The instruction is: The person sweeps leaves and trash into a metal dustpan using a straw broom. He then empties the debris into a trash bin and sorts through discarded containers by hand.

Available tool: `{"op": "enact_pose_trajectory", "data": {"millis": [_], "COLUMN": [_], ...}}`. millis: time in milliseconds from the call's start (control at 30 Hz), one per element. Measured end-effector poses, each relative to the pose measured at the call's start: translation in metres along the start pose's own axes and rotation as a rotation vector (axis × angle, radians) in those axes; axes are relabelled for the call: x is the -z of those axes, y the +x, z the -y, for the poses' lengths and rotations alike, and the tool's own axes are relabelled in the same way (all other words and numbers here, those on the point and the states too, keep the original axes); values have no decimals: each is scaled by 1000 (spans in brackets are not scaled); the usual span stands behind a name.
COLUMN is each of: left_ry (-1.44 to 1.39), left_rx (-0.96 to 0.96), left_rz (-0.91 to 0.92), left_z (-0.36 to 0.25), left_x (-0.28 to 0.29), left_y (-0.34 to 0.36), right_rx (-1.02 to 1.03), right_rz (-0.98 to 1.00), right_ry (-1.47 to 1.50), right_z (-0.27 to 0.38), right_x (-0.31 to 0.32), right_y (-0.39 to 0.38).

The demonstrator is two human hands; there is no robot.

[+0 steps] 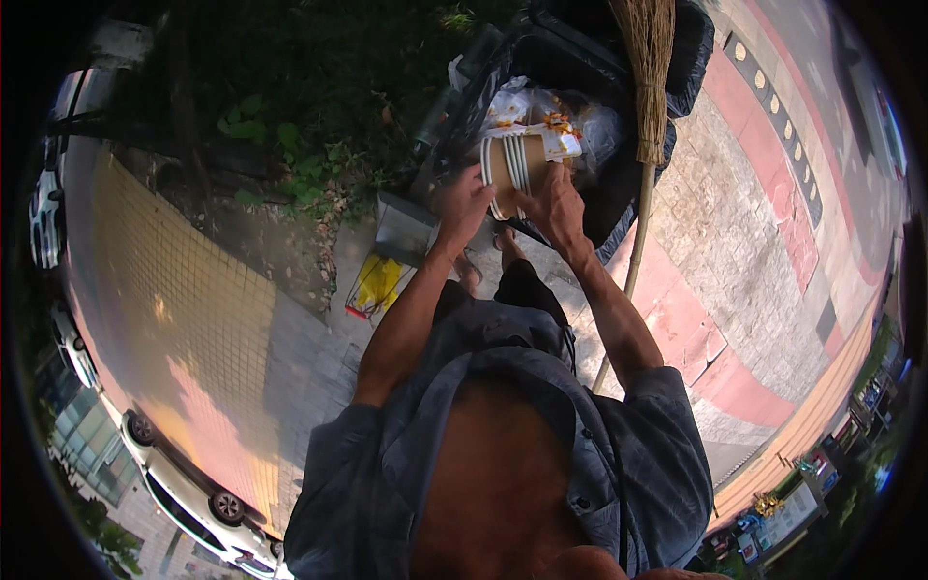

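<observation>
L hand (467, 205): part-curled, fingers pressed to L side of cup stack (501, 169), gripping. R hand (558, 207): bent round R side of same stack, thumb low on near side, gripping. Cup stack: brown paper type, nested, white rims, lying sideways btwn both hands, over near part of black-lined bin (616, 208).

Beyond hands, inside bin: stained white papers (507, 104) w/ orange scraps (558, 122); just R of these, clear plastic (601, 130).

R of R hand: straw broom (650, 82), bristles up, handle running down past R forearm. Contact w/ bin: can't tell.

L of L hand and nearer body: grey box-like item (399, 230); next to it, yellow bag (379, 280). Farther L, beyond L hand: green plants (290, 145).
</observation>
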State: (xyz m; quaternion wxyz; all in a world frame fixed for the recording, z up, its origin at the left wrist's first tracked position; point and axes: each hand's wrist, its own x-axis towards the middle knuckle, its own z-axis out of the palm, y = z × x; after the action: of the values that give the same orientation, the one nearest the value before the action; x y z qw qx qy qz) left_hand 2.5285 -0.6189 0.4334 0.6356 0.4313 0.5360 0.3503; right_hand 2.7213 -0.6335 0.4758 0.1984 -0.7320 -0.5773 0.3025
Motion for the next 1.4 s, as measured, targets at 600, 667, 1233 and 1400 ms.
{"op": "enact_pose_trajectory", "data": {"millis": [600, 667, 1233, 1400], "left_ry": [191, 230, 114, 148], "left_rx": [-3, -13, 71, 15], "left_rz": [82, 90, 209, 228], "left_z": [-1, 3, -13, 14], "left_x": [-2, -3, -10, -17], "left_y": [9, 10, 12, 13], "right_rx": [-198, -37, -110, -160], "right_rz": [150, 139, 412, 425], "right_ry": [220, 163, 684, 785], "right_z": [-27, -32, -61, -62], "right_x": [16, 21, 53, 63], "right_y": [14, 13, 29, 47]}}
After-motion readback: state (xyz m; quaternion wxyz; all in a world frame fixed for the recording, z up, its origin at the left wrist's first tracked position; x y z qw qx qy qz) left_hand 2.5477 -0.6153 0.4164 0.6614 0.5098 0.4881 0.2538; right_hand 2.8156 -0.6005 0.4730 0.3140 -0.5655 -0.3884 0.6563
